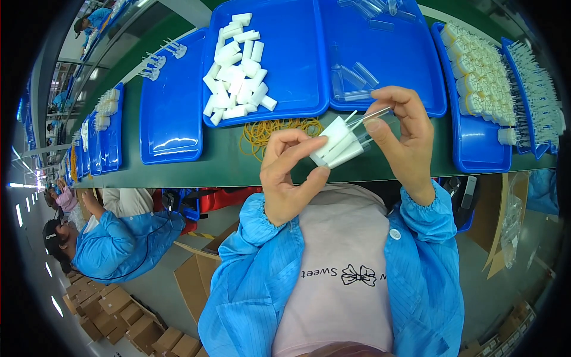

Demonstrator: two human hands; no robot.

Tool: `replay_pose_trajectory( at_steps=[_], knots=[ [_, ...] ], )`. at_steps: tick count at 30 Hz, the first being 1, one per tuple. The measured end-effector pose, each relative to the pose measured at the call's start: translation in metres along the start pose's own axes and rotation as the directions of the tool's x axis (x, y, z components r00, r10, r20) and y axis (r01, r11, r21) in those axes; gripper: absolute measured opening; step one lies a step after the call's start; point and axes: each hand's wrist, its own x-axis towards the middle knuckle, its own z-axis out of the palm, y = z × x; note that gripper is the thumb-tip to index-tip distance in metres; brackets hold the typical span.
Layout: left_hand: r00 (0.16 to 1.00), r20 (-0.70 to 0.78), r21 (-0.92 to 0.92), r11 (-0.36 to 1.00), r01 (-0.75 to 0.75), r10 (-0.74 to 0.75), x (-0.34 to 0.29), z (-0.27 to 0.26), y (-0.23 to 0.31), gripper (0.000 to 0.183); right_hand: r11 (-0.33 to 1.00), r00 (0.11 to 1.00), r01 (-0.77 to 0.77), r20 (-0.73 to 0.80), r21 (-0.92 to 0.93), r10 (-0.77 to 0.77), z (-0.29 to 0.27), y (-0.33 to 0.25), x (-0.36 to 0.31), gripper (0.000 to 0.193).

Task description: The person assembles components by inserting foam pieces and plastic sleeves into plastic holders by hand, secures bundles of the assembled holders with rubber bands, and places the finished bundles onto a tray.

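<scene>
Between the fingers of my left hand is a cluster of white plastic pieces with thin white stems and clear tubes pointing right. My right hand pinches a clear plastic tube over one of the stems; whether the stem is inside it I cannot tell. Both hands are raised in front of my body, near the table edge. Just beyond them, a blue tray holds loose clear tubes. Its neighbour, another blue tray, carries a heap of white blocks.
Yellow rubber bands lie on the green table. To the right, a blue tray bears many bundled white pieces. At left, a tray has several white stemmed parts. A co-worker sits further left.
</scene>
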Motion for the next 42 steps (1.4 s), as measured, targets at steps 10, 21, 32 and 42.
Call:
replay_pose_trajectory(
  at_steps=[10,21,32,42],
  knots=[
    [0.997,0.067,-0.021,0.999,0.029,-0.028,0.004,-0.003,-0.004,0.039,0.958,0.978,-0.206,0.083,0.201,0.193,-0.002,0.0,0.002,0.033],
    [0.991,0.076,-0.063,0.992,0.111,-0.106,0.008,0.001,-0.005,0.038,1.0,1.0,0.015,0.027,-0.012,-0.014,-0.006,0.005,0.002,0.03],
    [0.971,0.146,-0.166,0.963,0.212,-0.189,0.014,0.0,-0.003,0.038,0.996,0.996,0.091,0.025,-0.018,-0.091,-0.005,0.003,-0.004,0.031],
    [0.987,0.073,0.262,0.952,-0.159,0.144,0.012,0.01,0.01,0.038,0.987,0.997,-0.069,0.034,0.146,0.065,-0.006,0.006,-0.004,0.03]
  ],
)
